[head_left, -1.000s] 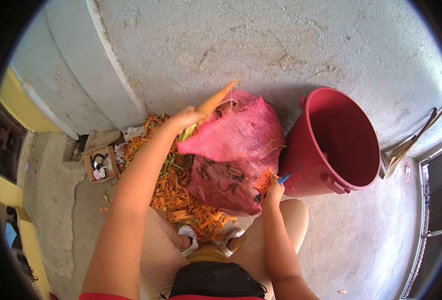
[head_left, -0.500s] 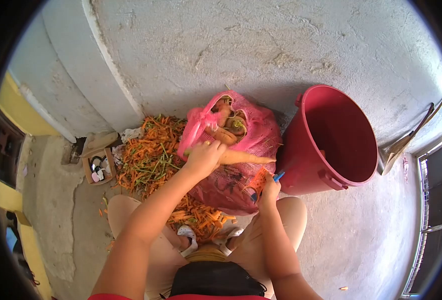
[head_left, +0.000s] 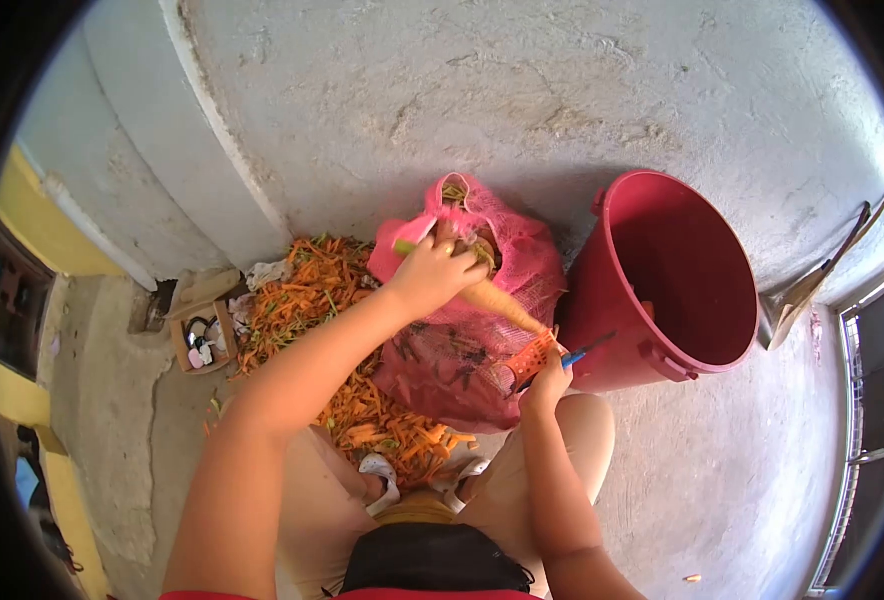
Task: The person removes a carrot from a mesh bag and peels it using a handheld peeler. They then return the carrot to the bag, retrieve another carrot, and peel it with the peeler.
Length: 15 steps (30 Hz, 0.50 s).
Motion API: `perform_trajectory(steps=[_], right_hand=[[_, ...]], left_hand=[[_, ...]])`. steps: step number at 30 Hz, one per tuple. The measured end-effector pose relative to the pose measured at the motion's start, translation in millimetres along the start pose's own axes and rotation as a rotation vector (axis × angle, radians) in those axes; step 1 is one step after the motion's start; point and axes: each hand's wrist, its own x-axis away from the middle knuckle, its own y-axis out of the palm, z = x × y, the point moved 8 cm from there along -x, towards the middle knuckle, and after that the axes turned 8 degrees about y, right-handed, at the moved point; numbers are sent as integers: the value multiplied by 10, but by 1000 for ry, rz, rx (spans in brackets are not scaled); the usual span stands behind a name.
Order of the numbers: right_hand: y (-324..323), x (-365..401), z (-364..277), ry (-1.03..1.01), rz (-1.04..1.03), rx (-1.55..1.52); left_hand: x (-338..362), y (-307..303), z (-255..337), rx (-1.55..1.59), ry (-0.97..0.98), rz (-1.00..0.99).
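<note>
My left hand (head_left: 430,274) is closed around the thick end of a large carrot (head_left: 502,302), whose green stub pokes out to the left. The carrot's tip slants down to the right, close to my right hand (head_left: 548,386). That hand is closed on an orange perforated plastic tool (head_left: 532,358), whose exact kind I cannot make out, and on a blue-handled knife (head_left: 574,357) with a thin dark blade pointing right. Below both hands bulges a pink mesh sack (head_left: 442,385), with more carrots partly visible at its open top.
Right of the sack stands a tall red bin (head_left: 612,300). Carrot peelings (head_left: 307,310) pile up on the floor to the left, next to a small cardboard box (head_left: 202,340) of odds and ends. A dustpan-like tool (head_left: 797,300) leans against the wall (head_left: 442,90).
My left hand has moved up and right, and the carrot now tilts more steeply, its tip down by the orange tool. The knife's blade now shows. The sack's opening has shifted.
</note>
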Motion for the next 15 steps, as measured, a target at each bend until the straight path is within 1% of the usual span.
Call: perform_trajectory(steps=[1, 2, 4, 5, 7, 9, 10, 12, 13, 15], right_hand=[[25, 38, -75, -36, -2, -6], [81, 37, -41, 23, -72, -8], [182, 89, 63, 149, -212, -10], [256, 155, 196, 305, -290, 1], [426, 400, 434, 613, -442, 19], [530, 497, 416, 670, -538, -62], [580, 541, 420, 701, -587, -102], [562, 447, 521, 671, -583, -162], [560, 415, 536, 656, -594, -201], [553, 362, 499, 608, -606, -237]], left_hand=[[91, 134, 26, 84, -62, -109], [199, 271, 61, 168, -126, -221], [379, 388, 167, 239, -193, -269], [439, 438, 212, 272, -226, -289], [472, 430, 318, 250, -252, -218], [449, 397, 380, 218, -263, -149], [417, 377, 443, 206, -231, -140], [358, 311, 567, 179, -169, -122], [360, 395, 620, 231, -142, -157], [401, 340, 555, 413, -139, -110]])
